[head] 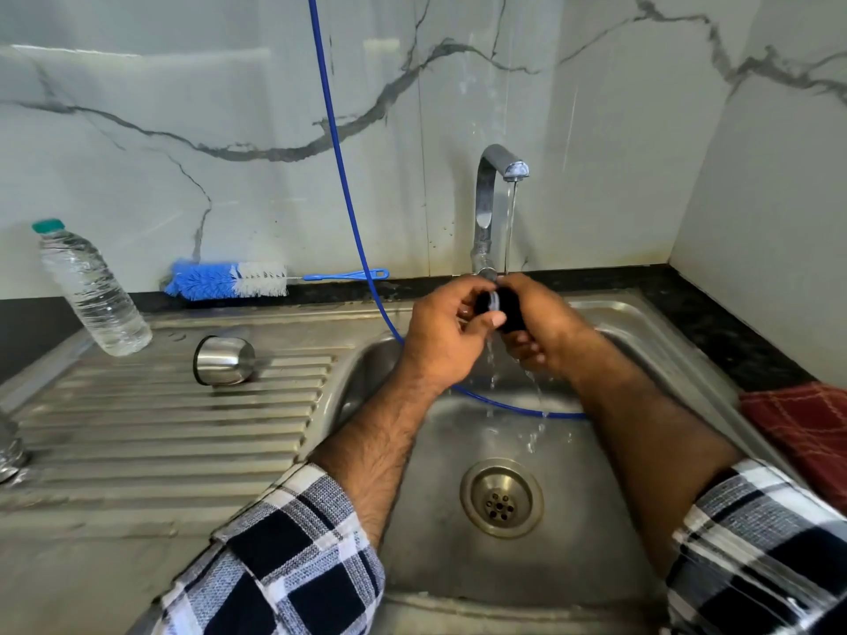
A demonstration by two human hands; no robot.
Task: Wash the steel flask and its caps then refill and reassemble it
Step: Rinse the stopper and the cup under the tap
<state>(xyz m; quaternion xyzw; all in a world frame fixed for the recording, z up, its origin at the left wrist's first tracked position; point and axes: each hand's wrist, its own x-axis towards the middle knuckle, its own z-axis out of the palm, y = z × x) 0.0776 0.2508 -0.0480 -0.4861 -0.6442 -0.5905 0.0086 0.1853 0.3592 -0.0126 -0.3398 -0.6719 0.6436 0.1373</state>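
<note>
While water runs from the tap [497, 185], the left hand [442, 334] and the right hand [538, 325] both grip 1 small black cap [504, 307] under the stream, over the sink [641, 323]. At 9 o'clock from the hands, a steel cup cap [223, 360] lies on its side on the ribbed drainboard [160, 428]. Farther at 9 o'clock, a plastic bottle [89, 291] with a green lid holds clear water.
</note>
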